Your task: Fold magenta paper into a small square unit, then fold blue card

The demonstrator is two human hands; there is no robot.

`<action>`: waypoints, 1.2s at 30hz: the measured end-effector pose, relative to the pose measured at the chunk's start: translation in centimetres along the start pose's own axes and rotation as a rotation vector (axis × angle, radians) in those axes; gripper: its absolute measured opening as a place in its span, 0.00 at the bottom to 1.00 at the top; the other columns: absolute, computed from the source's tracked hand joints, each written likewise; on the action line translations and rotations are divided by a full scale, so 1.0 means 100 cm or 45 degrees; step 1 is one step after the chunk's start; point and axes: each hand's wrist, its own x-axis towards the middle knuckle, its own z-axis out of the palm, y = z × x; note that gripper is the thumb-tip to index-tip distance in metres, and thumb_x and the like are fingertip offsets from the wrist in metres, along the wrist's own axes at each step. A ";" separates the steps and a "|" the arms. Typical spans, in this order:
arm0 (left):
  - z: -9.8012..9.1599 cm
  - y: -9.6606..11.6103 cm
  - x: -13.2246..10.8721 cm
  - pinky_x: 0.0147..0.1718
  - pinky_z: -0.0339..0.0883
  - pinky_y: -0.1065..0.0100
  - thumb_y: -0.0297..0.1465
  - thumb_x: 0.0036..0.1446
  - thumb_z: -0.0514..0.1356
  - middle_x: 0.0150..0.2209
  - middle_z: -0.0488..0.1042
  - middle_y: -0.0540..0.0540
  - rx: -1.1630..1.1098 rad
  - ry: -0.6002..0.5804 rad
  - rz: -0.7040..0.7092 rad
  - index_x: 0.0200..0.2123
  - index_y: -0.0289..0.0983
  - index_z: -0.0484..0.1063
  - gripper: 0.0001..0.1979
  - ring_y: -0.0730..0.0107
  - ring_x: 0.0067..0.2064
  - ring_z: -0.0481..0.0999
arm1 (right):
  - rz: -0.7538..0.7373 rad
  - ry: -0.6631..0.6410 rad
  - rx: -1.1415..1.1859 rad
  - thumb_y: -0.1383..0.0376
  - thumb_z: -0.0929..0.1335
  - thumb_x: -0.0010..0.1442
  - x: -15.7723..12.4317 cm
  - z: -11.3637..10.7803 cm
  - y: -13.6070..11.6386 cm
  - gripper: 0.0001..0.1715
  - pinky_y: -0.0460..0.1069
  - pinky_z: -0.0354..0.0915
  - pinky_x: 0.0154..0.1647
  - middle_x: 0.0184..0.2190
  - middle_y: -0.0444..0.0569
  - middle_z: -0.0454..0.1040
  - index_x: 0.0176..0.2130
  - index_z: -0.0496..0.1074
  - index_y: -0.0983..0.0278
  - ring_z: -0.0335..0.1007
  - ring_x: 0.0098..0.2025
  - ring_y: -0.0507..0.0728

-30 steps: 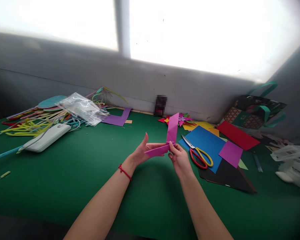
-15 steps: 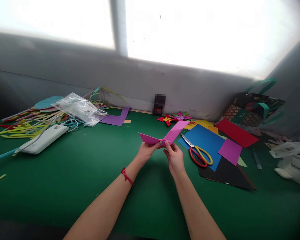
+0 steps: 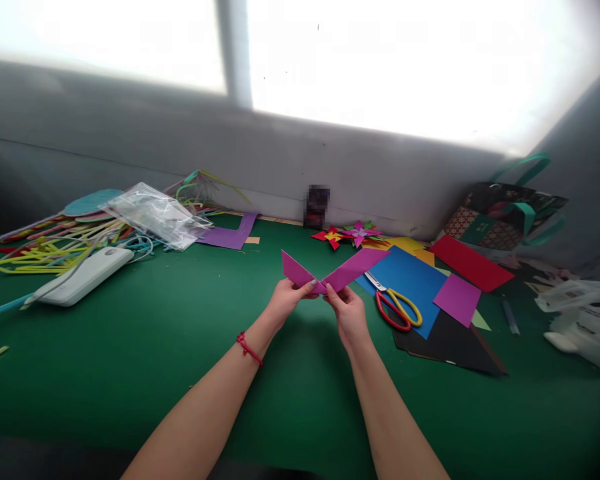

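Observation:
Both my hands hold a folded magenta paper strip (image 3: pixel 347 270) above the green table (image 3: pixel 130 360). The strip is bent into a shallow V, one arm pointing up left, the other up right. My left hand (image 3: pixel 287 300) pinches the left arm near the fold; a red string is tied round that wrist. My right hand (image 3: pixel 347 313) pinches the strip at the fold from the right. Just right of my hands lie red and yellow scissors (image 3: pixel 397 307) on a blue sheet (image 3: pixel 410 280).
Purple (image 3: pixel 459 299), red (image 3: pixel 470 263), yellow and black sheets lie at the right, with folded paper stars (image 3: pixel 353 235) behind. A gift bag (image 3: pixel 505 217) and white plastic bag (image 3: pixel 580 313) stand far right. At the left: coloured strips, a clear plastic bag (image 3: pixel 155 215), a white device (image 3: pixel 85 275).
The strip was turned: the arm that stood upright a second ago now leans right, and the other arm has swung up to the left. Both hands kept their grip and rose slightly.

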 end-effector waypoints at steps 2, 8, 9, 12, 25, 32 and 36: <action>-0.001 0.000 0.001 0.36 0.72 0.61 0.37 0.43 0.65 0.30 0.77 0.40 0.002 0.023 -0.035 0.31 0.28 0.74 0.16 0.62 0.32 0.76 | -0.002 0.023 0.011 0.61 0.72 0.46 -0.001 0.003 0.003 0.15 0.50 0.65 0.39 0.34 0.49 0.76 0.35 0.74 0.65 0.70 0.37 0.56; -0.006 0.002 0.003 0.35 0.71 0.63 0.36 0.41 0.66 0.29 0.77 0.40 0.031 0.032 -0.044 0.30 0.28 0.74 0.16 0.63 0.30 0.76 | 0.038 0.015 0.016 0.61 0.72 0.46 -0.003 0.005 0.005 0.16 0.50 0.66 0.38 0.35 0.49 0.76 0.36 0.74 0.65 0.70 0.38 0.56; -0.007 0.003 0.003 0.34 0.71 0.64 0.36 0.41 0.66 0.28 0.77 0.40 0.056 0.034 -0.035 0.29 0.28 0.74 0.16 0.64 0.30 0.76 | 0.053 -0.004 0.023 0.61 0.72 0.46 -0.002 0.005 0.004 0.16 0.50 0.66 0.38 0.35 0.50 0.75 0.36 0.74 0.66 0.70 0.38 0.56; -0.009 0.007 0.003 0.31 0.70 0.66 0.37 0.42 0.65 0.26 0.76 0.42 0.148 0.025 -0.014 0.28 0.29 0.74 0.15 0.66 0.28 0.75 | 0.084 -0.040 0.027 0.60 0.72 0.46 -0.002 0.003 -0.001 0.17 0.50 0.67 0.37 0.35 0.51 0.75 0.36 0.74 0.67 0.70 0.38 0.58; -0.012 0.010 0.003 0.28 0.70 0.67 0.35 0.40 0.66 0.28 0.73 0.45 0.100 0.053 -0.001 0.31 0.31 0.69 0.16 0.68 0.29 0.73 | -0.090 0.042 -0.186 0.60 0.72 0.44 -0.001 0.002 0.006 0.14 0.51 0.66 0.33 0.24 0.48 0.75 0.30 0.76 0.67 0.70 0.27 0.55; -0.012 0.000 0.008 0.29 0.70 0.65 0.36 0.44 0.64 0.30 0.74 0.46 0.161 0.067 0.169 0.32 0.33 0.69 0.15 0.66 0.31 0.74 | -0.017 0.054 -0.100 0.60 0.73 0.44 -0.001 0.003 0.009 0.14 0.50 0.66 0.31 0.25 0.49 0.75 0.28 0.75 0.68 0.70 0.27 0.55; -0.013 -0.001 0.006 0.38 0.68 0.63 0.32 0.45 0.63 0.37 0.74 0.43 0.190 -0.156 0.236 0.33 0.33 0.73 0.11 0.62 0.39 0.73 | 0.047 0.091 -0.020 0.59 0.72 0.44 0.003 -0.003 0.006 0.16 0.48 0.66 0.31 0.28 0.50 0.75 0.31 0.74 0.68 0.70 0.28 0.54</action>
